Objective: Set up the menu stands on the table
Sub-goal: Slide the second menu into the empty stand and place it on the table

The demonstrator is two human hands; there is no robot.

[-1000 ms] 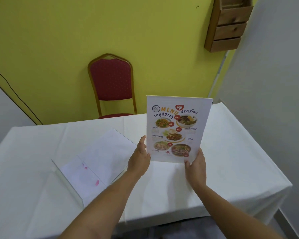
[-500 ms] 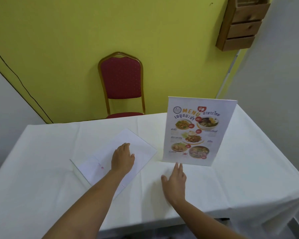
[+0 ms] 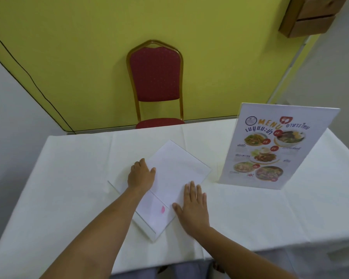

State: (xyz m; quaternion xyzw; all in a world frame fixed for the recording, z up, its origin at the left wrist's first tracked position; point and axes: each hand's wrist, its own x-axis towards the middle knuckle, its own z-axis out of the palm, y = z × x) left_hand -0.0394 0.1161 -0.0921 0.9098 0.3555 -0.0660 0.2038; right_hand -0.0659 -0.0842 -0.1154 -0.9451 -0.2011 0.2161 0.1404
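One menu stand, clear acrylic with a colourful food menu, stands upright on the right side of the white-clothed table. A second clear stand lies flat in the middle of the table, its paper showing a blank white back with a small pink mark. My left hand rests on this flat stand's left edge, fingers curled over it. My right hand lies flat with fingers spread at its near right edge, touching it.
A red padded chair with a gold frame stands behind the table against the yellow wall. A wooden wall rack hangs at the upper right. The table's near edge runs just in front of my arms.
Both hands let go of the upright menu stand, which stays standing at the right. My left hand went to the flat stand, then my right hand joined it at the near edge.
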